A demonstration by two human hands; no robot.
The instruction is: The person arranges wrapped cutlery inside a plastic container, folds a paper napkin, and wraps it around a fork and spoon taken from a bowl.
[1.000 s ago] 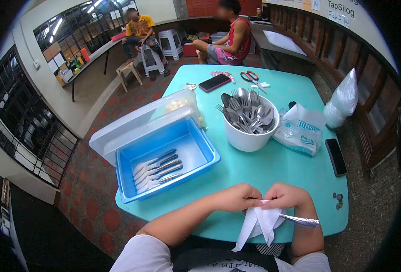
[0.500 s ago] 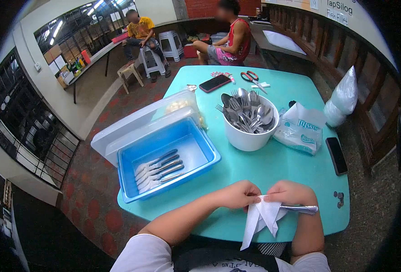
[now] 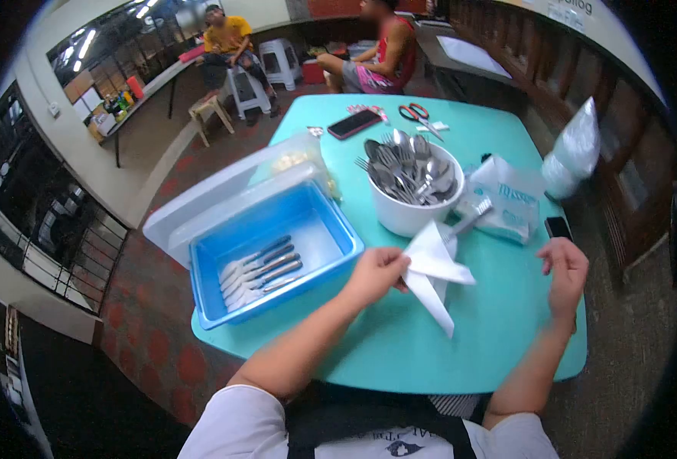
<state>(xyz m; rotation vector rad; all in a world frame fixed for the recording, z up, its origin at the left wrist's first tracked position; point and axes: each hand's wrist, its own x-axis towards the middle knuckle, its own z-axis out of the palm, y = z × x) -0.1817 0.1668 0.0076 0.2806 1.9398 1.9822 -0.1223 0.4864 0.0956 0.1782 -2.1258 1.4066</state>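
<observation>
My left hand [image 3: 378,271] pinches one end of a white paper napkin [image 3: 434,260] folded around cutlery. The cutlery's metal handle [image 3: 477,214] sticks out of the napkin toward the upper right; the end inside is hidden. Loose napkin corners hang down over the table. Off to the right, my right hand [image 3: 566,277] is empty, its fingers apart and slightly curled, close to a black phone [image 3: 558,227]. In the blue tub [image 3: 315,210] lie several napkin-wrapped sets of cutlery [image 3: 260,274]. A white bucket [image 3: 407,216] full of spoons and forks [image 3: 411,168] stands beyond the napkin.
A clear lid [image 3: 231,187] leans behind the tub. On the turquoise table [image 3: 384,352] are a plastic napkin pack [image 3: 503,199], scissors [image 3: 421,118] and another phone [image 3: 355,124]. A tall plastic bag [image 3: 574,149] stands at the right edge. Two people sit on stools at the back.
My right hand has let go of the napkin and moved right. My left hand has carried the wrapped cutlery up and forward, and its handle now points up and to the right.
</observation>
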